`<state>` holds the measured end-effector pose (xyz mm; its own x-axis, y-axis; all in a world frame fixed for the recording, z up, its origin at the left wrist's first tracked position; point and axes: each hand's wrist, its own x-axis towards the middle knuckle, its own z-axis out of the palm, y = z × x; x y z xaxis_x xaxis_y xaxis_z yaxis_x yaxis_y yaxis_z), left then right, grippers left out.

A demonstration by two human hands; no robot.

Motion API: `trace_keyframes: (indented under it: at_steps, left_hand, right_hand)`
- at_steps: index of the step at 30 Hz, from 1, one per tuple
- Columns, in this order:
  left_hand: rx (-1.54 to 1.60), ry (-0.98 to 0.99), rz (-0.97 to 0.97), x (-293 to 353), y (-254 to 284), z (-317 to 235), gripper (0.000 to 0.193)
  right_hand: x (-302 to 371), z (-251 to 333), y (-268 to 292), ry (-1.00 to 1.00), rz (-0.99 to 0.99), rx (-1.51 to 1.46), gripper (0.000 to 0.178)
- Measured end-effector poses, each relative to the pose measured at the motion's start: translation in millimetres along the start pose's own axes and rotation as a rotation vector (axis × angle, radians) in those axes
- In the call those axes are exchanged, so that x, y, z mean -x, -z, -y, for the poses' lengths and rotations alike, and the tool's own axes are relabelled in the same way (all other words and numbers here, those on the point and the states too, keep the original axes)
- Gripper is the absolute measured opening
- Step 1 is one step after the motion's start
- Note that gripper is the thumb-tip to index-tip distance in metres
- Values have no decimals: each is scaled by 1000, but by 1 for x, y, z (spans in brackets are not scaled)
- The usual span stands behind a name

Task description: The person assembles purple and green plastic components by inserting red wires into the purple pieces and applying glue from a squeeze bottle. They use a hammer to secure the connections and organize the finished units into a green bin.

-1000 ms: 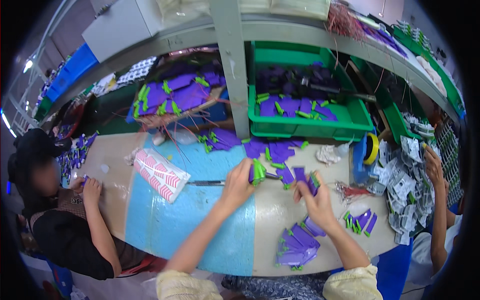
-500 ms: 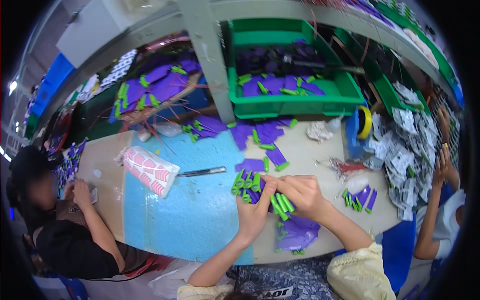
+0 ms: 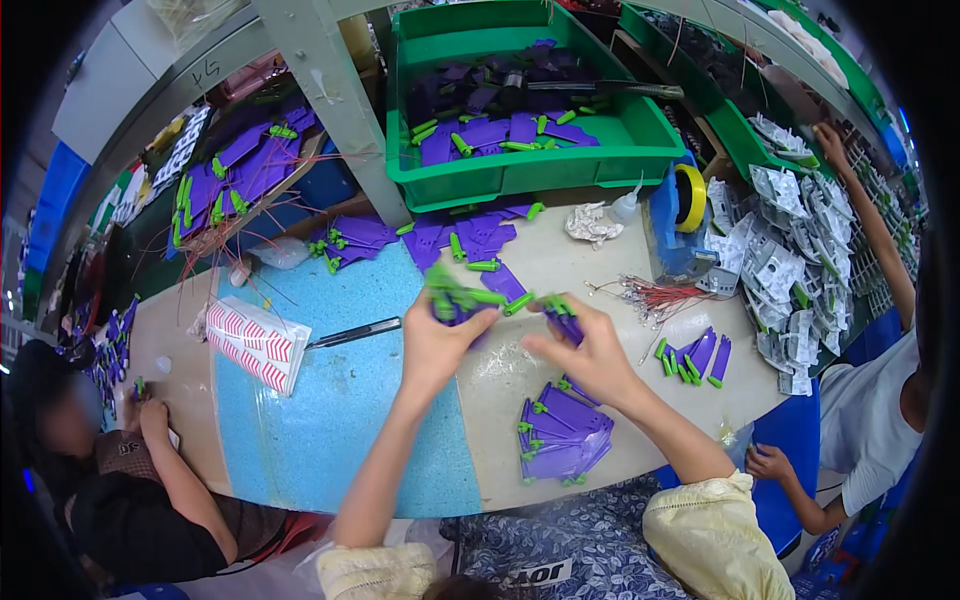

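Note:
My left hand [image 3: 437,345] is closed around a bunch of purple strips with green ends [image 3: 458,297], blurred by motion. To its right, my right hand [image 3: 592,355] grips a smaller bunch of purple strips with green ends [image 3: 562,318] between thumb and fingers. The two hands are apart, above the beige part of the table [image 3: 500,400]. Nearer to me, below the right hand, lies a fanned pile of the same purple strips [image 3: 568,440]. More loose purple strips [image 3: 500,278] lie just beyond the hands.
Behind stands a green bin [image 3: 540,172] of purple strips. Right are a small strip group [image 3: 695,355], red wires [image 3: 665,297], a yellow tape roll [image 3: 690,198] and piled grey-white parts [image 3: 800,265]. Left lie tweezers [image 3: 355,333] and a pink-and-white packet [image 3: 257,342]. People work on both sides.
My hands have come apart, the left moving left and the right staying to the right, each with its strips. The fanned pile below is less covered. The view has shifted.

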<state>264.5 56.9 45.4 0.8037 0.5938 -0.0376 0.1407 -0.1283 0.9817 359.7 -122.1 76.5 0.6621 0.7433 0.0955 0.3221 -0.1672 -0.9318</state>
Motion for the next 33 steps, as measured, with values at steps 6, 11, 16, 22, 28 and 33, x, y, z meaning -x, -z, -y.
trace_keyframes:
  at_steps: [6,11,16,22,28,33]
  left_hand:
    - [950,207,149,50,-22,-17,48]
    - [956,194,214,50,-32,-32,48]
    - [793,199,76,50,-41,-29,44]
    - [-295,-132,283,11,-22,-26,30]
    - [-873,-797,319,-48,-25,4,38]
    - [-390,-264,192,-15,-43,1,41]
  right_hand:
    - [3,5,-5,-564,398,-628,20]
    - [7,3,-1,-206,277,-382,32]
    - [2,-6,27,572,-21,479,28]
    - [11,-36,53,490,-167,383,20]
    - [15,-26,58,4,-306,92,14]
    - [29,-30,34,-63,-156,-198,16]
